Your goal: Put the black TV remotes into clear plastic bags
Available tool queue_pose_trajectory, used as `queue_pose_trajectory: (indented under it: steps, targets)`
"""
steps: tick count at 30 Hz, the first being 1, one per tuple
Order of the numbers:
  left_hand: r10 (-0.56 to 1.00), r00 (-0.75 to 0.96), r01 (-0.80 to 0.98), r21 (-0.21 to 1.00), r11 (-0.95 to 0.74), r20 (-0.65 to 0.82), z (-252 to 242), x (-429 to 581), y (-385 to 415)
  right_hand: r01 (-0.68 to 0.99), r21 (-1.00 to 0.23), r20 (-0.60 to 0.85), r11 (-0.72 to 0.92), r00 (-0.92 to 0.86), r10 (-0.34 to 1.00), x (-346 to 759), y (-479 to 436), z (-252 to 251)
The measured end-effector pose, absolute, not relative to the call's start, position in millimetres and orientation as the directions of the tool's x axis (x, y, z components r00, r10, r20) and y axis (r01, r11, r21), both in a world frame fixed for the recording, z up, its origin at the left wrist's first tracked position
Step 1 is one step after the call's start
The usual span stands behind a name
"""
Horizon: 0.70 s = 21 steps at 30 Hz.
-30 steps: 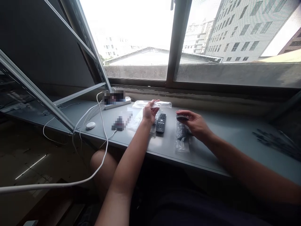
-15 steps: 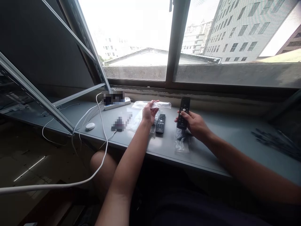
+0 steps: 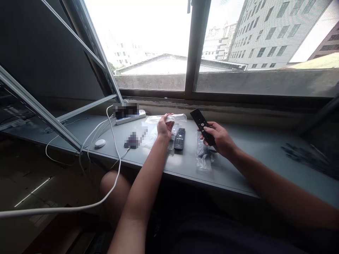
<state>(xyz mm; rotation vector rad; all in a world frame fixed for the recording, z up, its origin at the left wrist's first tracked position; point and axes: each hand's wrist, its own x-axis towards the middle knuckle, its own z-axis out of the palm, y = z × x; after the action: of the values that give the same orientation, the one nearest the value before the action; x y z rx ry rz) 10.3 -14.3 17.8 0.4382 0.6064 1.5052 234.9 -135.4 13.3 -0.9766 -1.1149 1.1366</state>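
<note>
Centrally, the right hand [image 3: 218,139] grips a black remote control [image 3: 201,124] by its lower end, tilted above the table [image 3: 251,155], leaving its buttons exposed. The left hand [image 3: 164,127] pinches a clear plastic bag [image 3: 177,118] by its edge, beside a second remote [image 3: 179,138] lying flat.

Backlit hard, murky everywhere else

Lit only by daylight through the window [image 3: 148,38], blown out to flat white. Soft grey sheen along the far edge of the bench [image 3: 254,144], dimmer toward its near edge, close to black below. Left hand [image 3: 164,127] and right hand [image 3: 218,138] rim-lit from behind, shadowed on the near side. Pixelated over two spots near the bench's far left corner. Bent by the wide lens at the sides, murky and soft at the bench's right end.
</note>
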Motion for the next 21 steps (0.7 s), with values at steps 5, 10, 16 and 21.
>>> queue_pose_trajectory:
  steps: [5, 10, 16, 21]
  targets:
    - [0.988, -0.074, -0.800, 0.599, 0.022, -0.135, 17, 8, -12, -0.163, -0.969, 0.187, 0.186, 0.010, 0.982, 237, -134, 9]
    - [0.997, -0.028, -0.768, 0.640, 0.028, -0.077, 14, 9, -11, -0.135, -0.975, 0.183, 0.178, -0.023, 0.983, 233, -140, 17]
    - [0.998, 0.032, -0.744, 0.665, 0.063, -0.059, 13, 11, -11, -0.089, -0.989, 0.122, 0.117, -0.049, 0.991, 232, -144, 22]
    - [0.988, 0.148, -0.650, 0.757, 0.061, 0.047, 12, 14, -15, -0.053, -0.994, 0.096, 0.093, -0.056, 0.994, 233, -144, 22]
